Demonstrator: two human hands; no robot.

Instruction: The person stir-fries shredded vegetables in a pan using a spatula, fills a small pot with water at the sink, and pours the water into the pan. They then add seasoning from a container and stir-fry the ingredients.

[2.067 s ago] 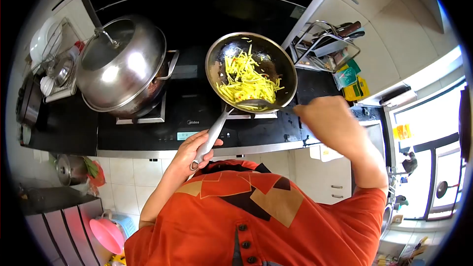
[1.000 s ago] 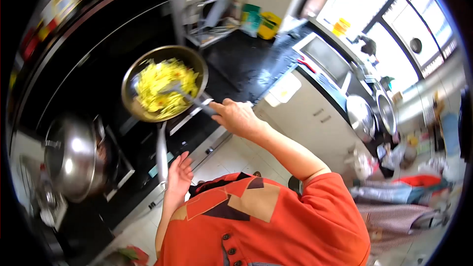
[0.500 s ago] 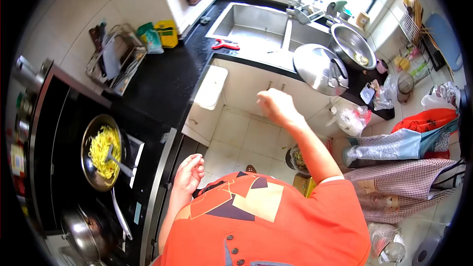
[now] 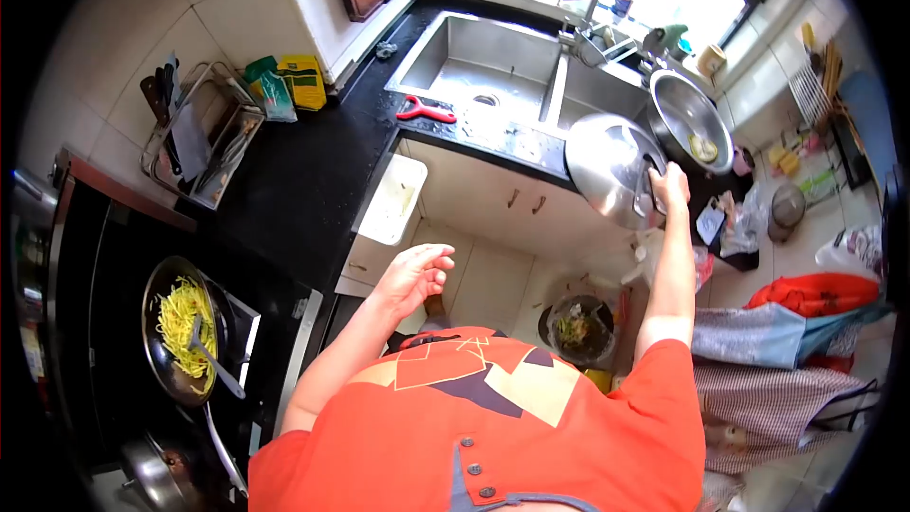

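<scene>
My right hand (image 4: 671, 188) reaches over the counter's right part and is closed around the handle of a large steel pot lid (image 4: 607, 163). The lid rests tilted by the sink's front edge, against a wide steel basin (image 4: 684, 114). My left hand (image 4: 415, 280) hangs in front of my body over the floor, fingers loosely curled and apart, with nothing in it. To its left, a frying pan (image 4: 159, 374) of yellow shredded food (image 4: 185, 327) sits on the stove, a spatula (image 4: 218, 366) lying in it.
A double sink (image 4: 493, 57) is set into the black counter (image 4: 294, 171). A red peeler (image 4: 427, 111) lies by its front edge. A knife rack (image 4: 204, 137) stands near the stove. A white bin (image 4: 393, 197) hangs at the cabinet, and a waste bin (image 4: 580, 327) stands on the floor.
My right hand has moved right and taken hold of the lid's handle. My left hand has risen and shifted right. My view has also shifted.
</scene>
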